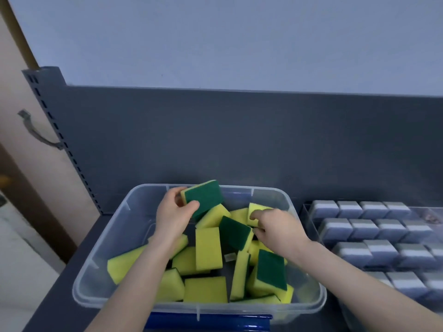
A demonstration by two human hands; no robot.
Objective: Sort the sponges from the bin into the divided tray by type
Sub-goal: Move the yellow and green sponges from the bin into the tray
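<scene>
Where the left hand [176, 209] grips, the sponge [205, 196] is green-topped yellow.

Dark grey shelf [55, 315] carries everything. Matching grey back panel [239, 140] stands upright along far edge. At far-left corner, slotted upright post [60, 135] climbs, line of small slots down its length. Pale blue-grey wall [239, 44] above panel. Off left edge: beige surface [14, 92], curved metal bracket [38, 133] fixed on it. Glossy blue strip [208, 323] at near edge.
</scene>
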